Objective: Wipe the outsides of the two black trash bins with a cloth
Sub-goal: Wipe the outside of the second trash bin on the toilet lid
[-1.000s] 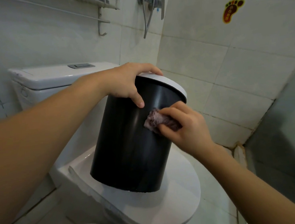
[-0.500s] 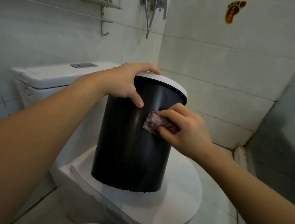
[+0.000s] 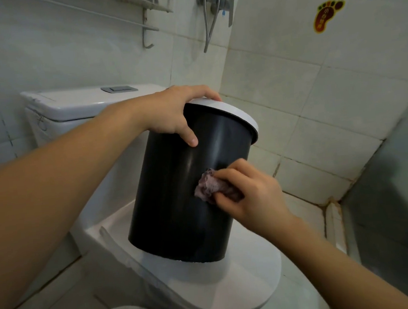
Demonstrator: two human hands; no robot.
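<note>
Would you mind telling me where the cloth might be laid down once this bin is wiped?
The toilet tank lid is bare left of its flush button. The closed toilet lid has a free patch in front of the black bin; behind the bin it is crowded by the left hand.

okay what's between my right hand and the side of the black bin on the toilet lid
A crumpled purple cloth. In the head view your right hand pinches it and presses it against the wall of the black bin.
</note>
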